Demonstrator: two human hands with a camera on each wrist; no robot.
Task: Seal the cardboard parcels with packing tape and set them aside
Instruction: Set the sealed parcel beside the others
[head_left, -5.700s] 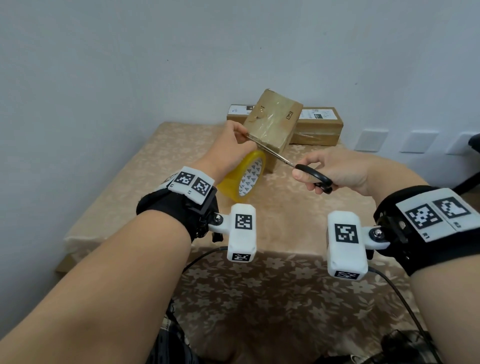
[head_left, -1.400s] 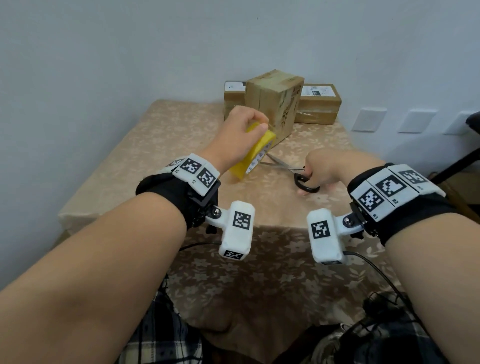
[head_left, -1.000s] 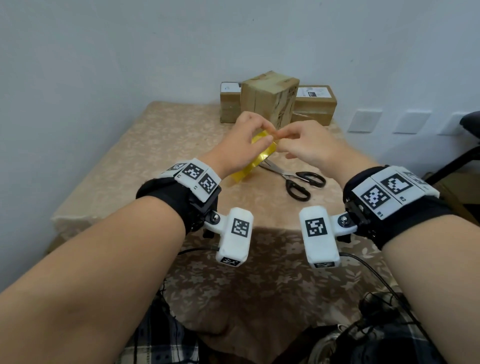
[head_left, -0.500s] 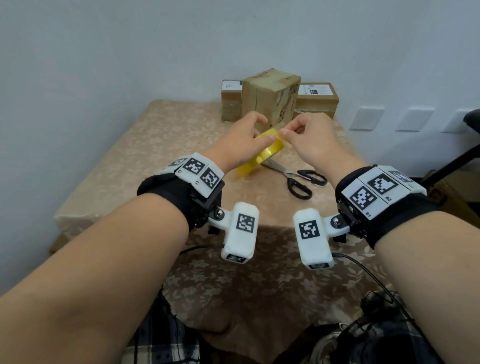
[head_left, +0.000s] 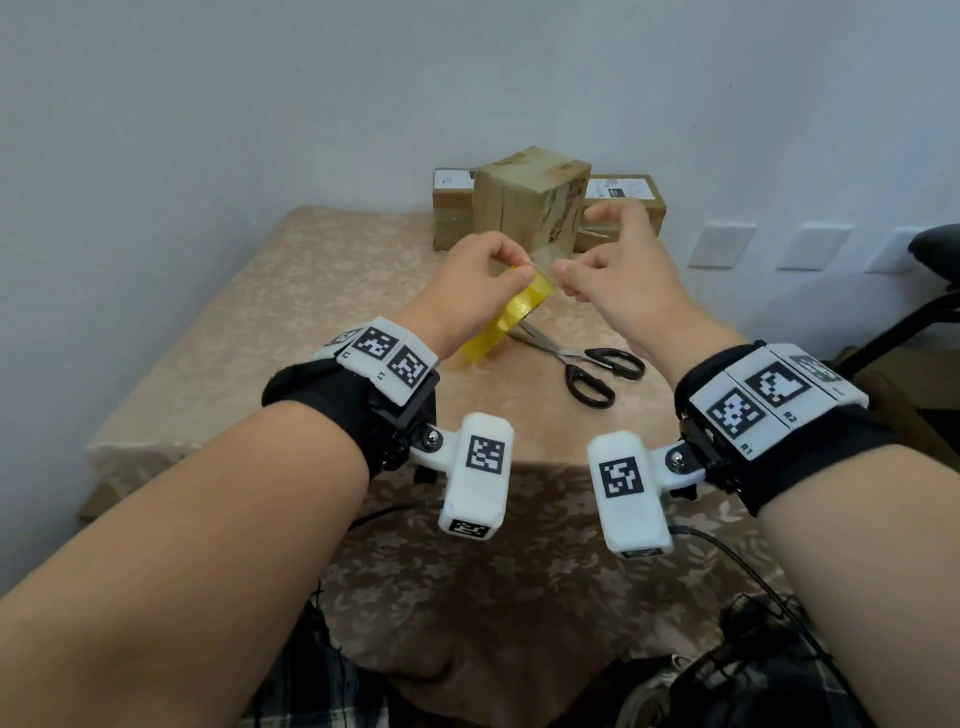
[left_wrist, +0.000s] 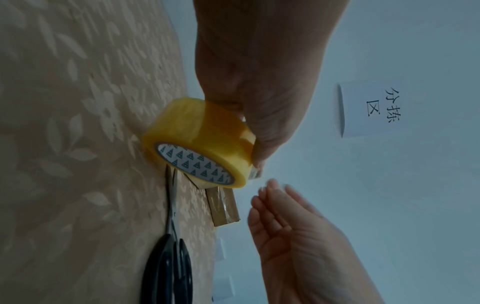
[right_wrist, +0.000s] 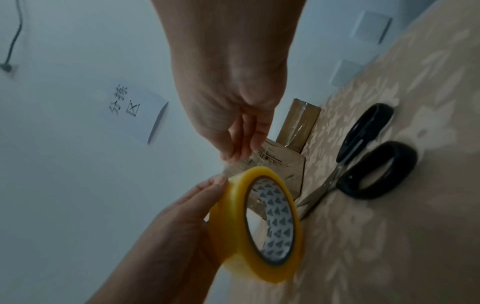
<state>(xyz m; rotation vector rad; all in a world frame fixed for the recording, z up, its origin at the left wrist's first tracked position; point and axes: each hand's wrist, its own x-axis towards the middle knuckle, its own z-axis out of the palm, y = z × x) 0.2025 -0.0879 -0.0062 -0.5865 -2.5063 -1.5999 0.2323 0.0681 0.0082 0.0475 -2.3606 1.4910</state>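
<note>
— Where is the tape roll (head_left: 511, 318)?

— Raised a little above the table (head_left: 218, 332), tilted on edge, in the left hand (head_left: 467, 291). The fingers are curled over its yellow rim and the thumb is on the other side, so the hand grips it. The white core with its pattern of small triangles faces the person.

— And the right hand (head_left: 618, 275)?

— Just beside the roll, at its upper edge. In the right wrist view its thumb and fingertips (right_wrist: 237, 153) are pressed together on a short clear strip of tape (right_wrist: 240, 164) that runs from the roll. The other fingers are loosely raised. The strip is thin and glassy, and in the head view I can barely make it out.

— Where are the parcels?

— At the far edge of the table, against the wall (head_left: 260, 104). One tall box (head_left: 532, 205) stands upright in front, with glossy tape over its top and sides. A flat box (head_left: 623, 200) lies behind it, showing on both sides, with white labels on top. They are close together; I cannot tell whether they touch.

— Anything else on the table?

— Black-handled scissors (head_left: 587, 369) lie on the floral tablecloth, just right of the roll, blades pointing under it. Neither hand touches them. Both wrists wear black bands with white marker blocks. A paper sign (left_wrist: 363, 109) with printed characters hangs on the wall.
</note>
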